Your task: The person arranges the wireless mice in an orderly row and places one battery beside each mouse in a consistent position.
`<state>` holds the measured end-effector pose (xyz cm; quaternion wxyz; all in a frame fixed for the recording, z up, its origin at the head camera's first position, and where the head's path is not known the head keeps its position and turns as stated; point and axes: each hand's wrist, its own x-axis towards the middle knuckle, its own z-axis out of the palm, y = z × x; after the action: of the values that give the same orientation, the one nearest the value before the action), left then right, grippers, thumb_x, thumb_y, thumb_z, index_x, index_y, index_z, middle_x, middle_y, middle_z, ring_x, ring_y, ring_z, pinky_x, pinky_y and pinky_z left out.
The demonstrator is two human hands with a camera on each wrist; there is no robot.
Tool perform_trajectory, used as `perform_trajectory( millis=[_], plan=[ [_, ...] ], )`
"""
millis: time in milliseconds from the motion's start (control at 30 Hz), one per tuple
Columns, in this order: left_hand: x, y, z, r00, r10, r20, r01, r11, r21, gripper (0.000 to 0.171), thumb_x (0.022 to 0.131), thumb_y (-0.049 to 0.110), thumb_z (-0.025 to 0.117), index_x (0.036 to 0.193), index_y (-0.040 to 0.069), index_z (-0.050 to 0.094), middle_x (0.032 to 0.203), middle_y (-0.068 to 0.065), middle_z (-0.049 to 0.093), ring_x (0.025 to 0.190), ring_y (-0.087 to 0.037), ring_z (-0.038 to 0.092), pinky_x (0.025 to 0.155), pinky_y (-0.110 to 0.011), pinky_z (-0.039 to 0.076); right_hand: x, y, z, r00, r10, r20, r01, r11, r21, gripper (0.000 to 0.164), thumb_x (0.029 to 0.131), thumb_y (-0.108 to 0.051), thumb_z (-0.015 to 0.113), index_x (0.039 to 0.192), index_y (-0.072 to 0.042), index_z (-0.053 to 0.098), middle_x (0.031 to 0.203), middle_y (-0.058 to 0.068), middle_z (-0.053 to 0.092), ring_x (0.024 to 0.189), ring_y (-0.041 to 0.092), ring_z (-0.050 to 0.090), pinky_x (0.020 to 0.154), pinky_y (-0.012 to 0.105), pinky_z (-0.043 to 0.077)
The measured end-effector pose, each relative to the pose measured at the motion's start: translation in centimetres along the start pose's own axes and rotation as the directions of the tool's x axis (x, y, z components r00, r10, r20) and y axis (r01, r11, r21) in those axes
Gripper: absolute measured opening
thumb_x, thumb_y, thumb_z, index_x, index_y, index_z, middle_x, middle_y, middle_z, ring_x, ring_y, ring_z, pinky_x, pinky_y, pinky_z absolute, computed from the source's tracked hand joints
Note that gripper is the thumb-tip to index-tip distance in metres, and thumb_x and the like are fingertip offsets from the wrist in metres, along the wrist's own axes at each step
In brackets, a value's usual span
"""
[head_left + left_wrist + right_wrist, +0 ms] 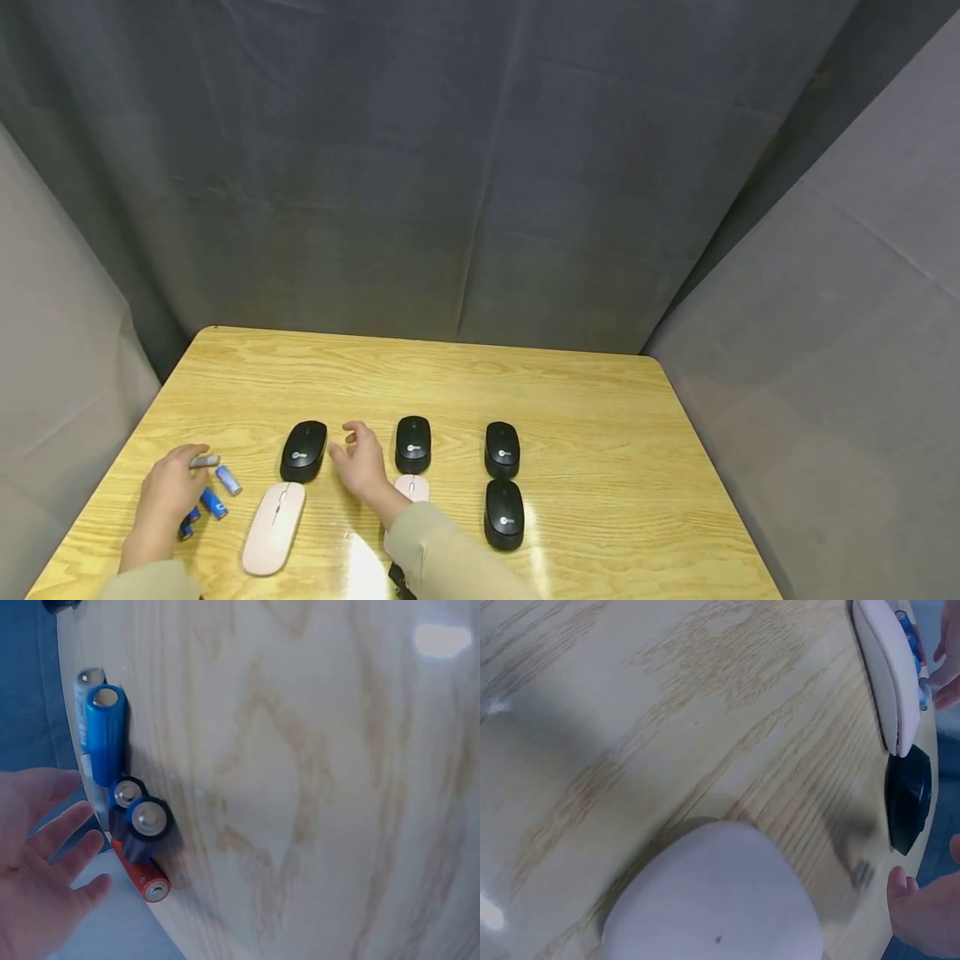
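My left hand (167, 492) is over a cluster of batteries at the table's left, its fingers spread loosely. A silvery battery (207, 461) lies against its fingertips; whether it is pinched is unclear. Close by are a pale blue battery (228, 480), a brighter blue battery (213, 503) and dark-ended batteries (148, 819). An orange-red battery (150, 883) shows in the left wrist view. My right hand (362, 463) hovers with relaxed fingers and holds nothing, between a black mouse (303, 452) on its left and another black mouse (413, 444) on its right.
A pink mouse (273, 529) lies below the left black mouse. Another pink mouse (716, 900) is partly covered by my right forearm in the head view. Farther right, two black mice (502, 450) stand in line on the wooden table (600, 467). Grey cloth walls enclose the table.
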<state>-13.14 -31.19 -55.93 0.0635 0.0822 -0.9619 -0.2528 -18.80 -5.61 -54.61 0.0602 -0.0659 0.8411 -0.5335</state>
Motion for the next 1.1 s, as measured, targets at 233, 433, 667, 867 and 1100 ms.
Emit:
perform_trajectory(
  millis=[233,433,667,867,1100],
  plan=[
    [0.3,-0.4,0.3,0.999,-0.024,0.041,0.023,1.0,0.01,0.035,0.079,0.0,0.056,0.112,-0.011,0.052,0.115,-0.036,0.045,0.101,-0.056,0.042,0.079,-0.062,0.037,0.3,-0.1,1.2,0.998,0.033,0.053,-0.03,0.998,-0.046,0.042,0.082,-0.014,0.067,0.12,-0.005,0.054,0.095,0.011,0.056,0.078,0.013,0.055,0.066,0.023,0.046],
    [0.5,-0.3,0.6,0.999,-0.013,0.03,0.012,0.999,0.039,0.034,0.079,0.001,0.057,0.112,-0.009,0.054,0.112,-0.035,0.047,0.098,-0.056,0.043,0.076,-0.062,0.038,0.3,-0.5,1.7,0.989,0.021,0.144,0.001,0.989,-0.15,0.045,0.085,-0.018,0.064,0.127,-0.013,0.052,0.104,0.011,0.054,0.074,0.011,0.048,0.068,0.022,0.043],
    [0.7,-0.1,0.8,0.998,-0.043,0.038,0.04,0.997,0.068,0.031,0.08,0.002,0.056,0.11,-0.007,0.056,0.108,-0.034,0.048,0.095,-0.054,0.045,0.073,-0.06,0.039,0.1,-1.0,1.8,0.965,0.031,0.26,0.038,0.966,-0.256,0.046,0.087,-0.02,0.062,0.132,-0.02,0.05,0.124,0.01,0.047,0.095,0.015,0.054,0.08,0.024,0.046],
    [1.0,0.0,0.8,0.997,-0.07,0.04,0.067,0.995,0.074,0.03,0.08,0.002,0.056,0.109,-0.006,0.057,0.108,-0.033,0.047,0.093,-0.052,0.045,0.071,-0.059,0.039,0.0,-1.2,1.9,0.953,0.008,0.304,0.108,0.925,-0.364,0.047,0.087,-0.022,0.062,0.133,-0.02,0.049,0.132,0.011,0.045,0.117,0.023,0.049,0.093,0.026,0.042],
    [1.6,0.0,0.9,0.994,-0.094,0.062,0.087,0.991,0.104,0.025,0.082,0.002,0.055,0.106,-0.004,0.057,0.106,-0.032,0.047,0.091,-0.05,0.047,0.067,-0.055,0.042,0.0,-0.8,2.1,0.954,0.01,0.301,0.118,0.907,-0.403,0.05,0.087,-0.023,0.062,0.134,-0.023,0.047,0.132,0.009,0.046,0.117,0.022,0.049,0.094,0.026,0.042]
  ],
)
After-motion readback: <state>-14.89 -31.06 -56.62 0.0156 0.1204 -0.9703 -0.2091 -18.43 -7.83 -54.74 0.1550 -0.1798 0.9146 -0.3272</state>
